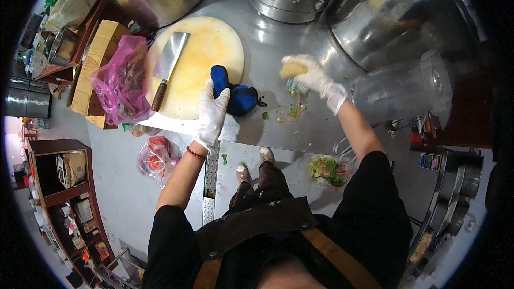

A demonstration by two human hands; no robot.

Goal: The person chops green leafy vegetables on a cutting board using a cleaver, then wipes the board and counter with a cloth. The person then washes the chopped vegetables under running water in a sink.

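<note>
My left hand (213, 110), in a white glove, grips a blue cloth item with black trim (241, 98) by one padded end, over the lower right edge of the round cutting board (209, 44). A cleaver with a wooden handle (172, 56) lies on the board's left part. My right hand (309, 73), gloved too and slightly blurred, holds a yellowish sponge or pad (293, 70) above the steel table (257, 128). Something pale blue shows under that hand. Green leaf scraps and a stem (295, 115) lie on the steel just below it.
Left of the board is a pink plastic bag (124, 80) against a cardboard box (98, 60). A lidded steel pot (289, 4) and large steel vessels line the back. A clear plastic container (393, 92) stands right. Bags with red items (158, 158) and greens (327, 170) are on the floor.
</note>
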